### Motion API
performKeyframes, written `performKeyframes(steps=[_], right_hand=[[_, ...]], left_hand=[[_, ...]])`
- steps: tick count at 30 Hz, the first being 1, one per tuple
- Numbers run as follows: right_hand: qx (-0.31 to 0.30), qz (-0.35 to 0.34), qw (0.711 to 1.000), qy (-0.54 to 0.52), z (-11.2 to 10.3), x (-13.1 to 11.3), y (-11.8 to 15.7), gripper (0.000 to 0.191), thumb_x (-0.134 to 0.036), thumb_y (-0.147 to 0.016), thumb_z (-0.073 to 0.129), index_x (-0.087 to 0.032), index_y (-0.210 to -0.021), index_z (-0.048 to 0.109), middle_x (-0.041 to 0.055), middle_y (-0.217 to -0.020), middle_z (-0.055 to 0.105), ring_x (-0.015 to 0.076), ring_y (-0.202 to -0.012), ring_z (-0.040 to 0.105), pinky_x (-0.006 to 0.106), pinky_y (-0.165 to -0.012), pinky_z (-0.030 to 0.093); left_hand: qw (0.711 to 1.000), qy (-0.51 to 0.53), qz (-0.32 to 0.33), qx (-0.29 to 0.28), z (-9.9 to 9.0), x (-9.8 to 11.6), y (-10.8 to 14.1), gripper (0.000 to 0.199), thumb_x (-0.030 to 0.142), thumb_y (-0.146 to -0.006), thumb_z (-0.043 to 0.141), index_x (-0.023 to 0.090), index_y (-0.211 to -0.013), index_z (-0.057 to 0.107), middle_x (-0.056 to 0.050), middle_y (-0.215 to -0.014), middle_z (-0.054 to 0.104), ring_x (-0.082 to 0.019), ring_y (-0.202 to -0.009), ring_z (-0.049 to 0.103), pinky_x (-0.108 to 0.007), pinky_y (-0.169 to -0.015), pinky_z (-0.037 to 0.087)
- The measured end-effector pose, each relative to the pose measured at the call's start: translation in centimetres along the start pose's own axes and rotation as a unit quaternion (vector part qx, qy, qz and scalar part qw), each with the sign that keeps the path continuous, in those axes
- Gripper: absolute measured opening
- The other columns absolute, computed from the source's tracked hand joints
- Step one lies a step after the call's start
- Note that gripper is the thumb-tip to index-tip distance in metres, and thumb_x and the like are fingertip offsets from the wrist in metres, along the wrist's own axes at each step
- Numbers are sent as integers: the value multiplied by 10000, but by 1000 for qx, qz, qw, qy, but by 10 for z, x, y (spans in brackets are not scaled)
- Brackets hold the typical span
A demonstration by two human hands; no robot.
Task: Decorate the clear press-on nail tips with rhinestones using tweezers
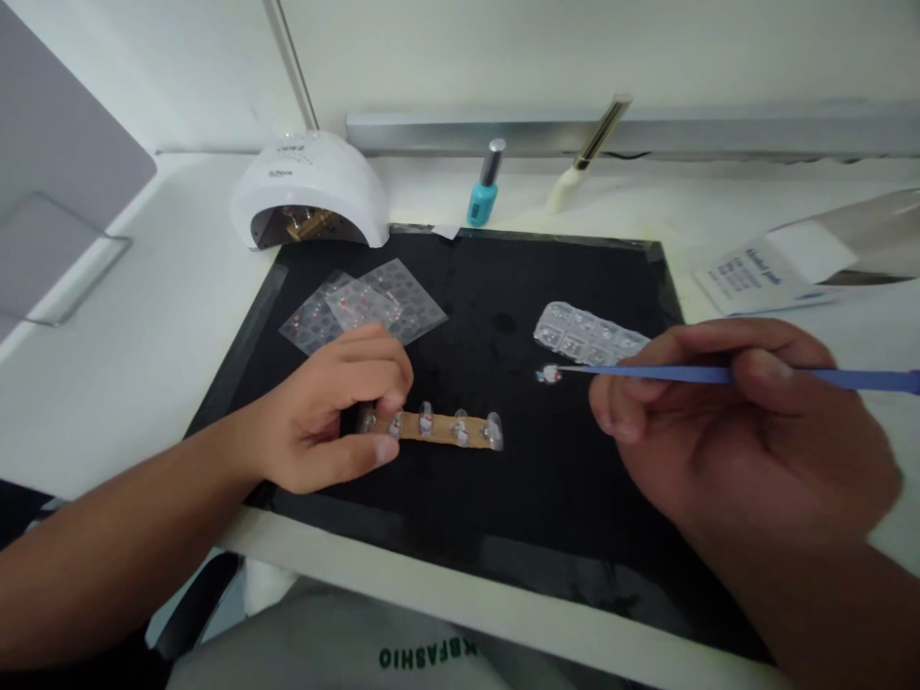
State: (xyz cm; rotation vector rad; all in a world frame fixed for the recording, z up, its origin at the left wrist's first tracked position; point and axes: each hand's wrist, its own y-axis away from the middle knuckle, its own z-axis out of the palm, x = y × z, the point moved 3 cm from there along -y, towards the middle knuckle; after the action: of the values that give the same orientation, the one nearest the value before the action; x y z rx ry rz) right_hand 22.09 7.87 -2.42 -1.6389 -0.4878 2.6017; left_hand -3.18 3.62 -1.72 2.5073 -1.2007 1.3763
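Observation:
My left hand (345,412) pinches the left end of a tan strip (442,427), which bears a row of several clear false nails (426,420) with small decorations. The strip lies on a black mat (503,517). Between the fingers of my right hand (740,431) are blue tweezers (682,375), pointing left. At their tip hangs a small white, red and blue sticker (550,375), held over the mat to the right of the strip. Just behind the tweezers is a clear compartment case (586,331) with small pieces, partly covered by my right hand.
Two overlapping transparent sticker sheets (388,299) lie behind my left hand. A white nail lamp (316,182) stands at the back left, with something gold inside. A turquoise polish bottle (483,192), a cream bottle (569,187) and an alcohol pad box (747,273) are along the back.

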Motion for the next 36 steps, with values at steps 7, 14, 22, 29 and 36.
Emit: performKeyframes(steps=[7,14,22,29,36], right_hand=[[-36,-15,999,6,2,4,1,152,-202,-835,653,-154,-811,796,60,-656,741,192,-433,626,341,-366,450],[-69,-16,996,56,7,16,12,164,-239,-893,611,-199,-910,769,56,-717,728,166,-494,624,308,-410,464],[-52,-35,994,87,40,2,22,128,-291,-857,679,-222,-810,777,28,-656,713,133,-497,615,241,-403,462],[-37,-5,993,112,69,-1,20,115,-245,-827,688,-211,-765,778,21,-609,696,143,-518,629,260,-474,506],[-129,22,982,139,89,10,-15,147,-308,-822,729,-193,-740,770,24,-626,681,133,-545,626,255,-493,493]], left_hand=[[996,-27,-11,81,-10,-4,3,141,212,-833,536,216,-823,395,-21,-820,441,-198,-789,416,-367,-726,355],[983,-85,-74,148,-17,-15,0,136,182,-800,454,235,-793,329,-9,-793,427,-186,-756,425,-350,-700,386],[966,-158,-92,183,-12,-7,6,214,86,-703,473,233,-768,332,12,-714,411,-202,-723,419,-347,-667,327],[965,-219,-72,129,-41,36,17,164,114,-738,505,220,-813,405,18,-718,472,-186,-724,464,-311,-625,325],[991,-100,-90,6,-44,-13,18,138,194,-764,554,187,-899,525,-24,-861,564,-187,-800,527,-328,-739,430]])
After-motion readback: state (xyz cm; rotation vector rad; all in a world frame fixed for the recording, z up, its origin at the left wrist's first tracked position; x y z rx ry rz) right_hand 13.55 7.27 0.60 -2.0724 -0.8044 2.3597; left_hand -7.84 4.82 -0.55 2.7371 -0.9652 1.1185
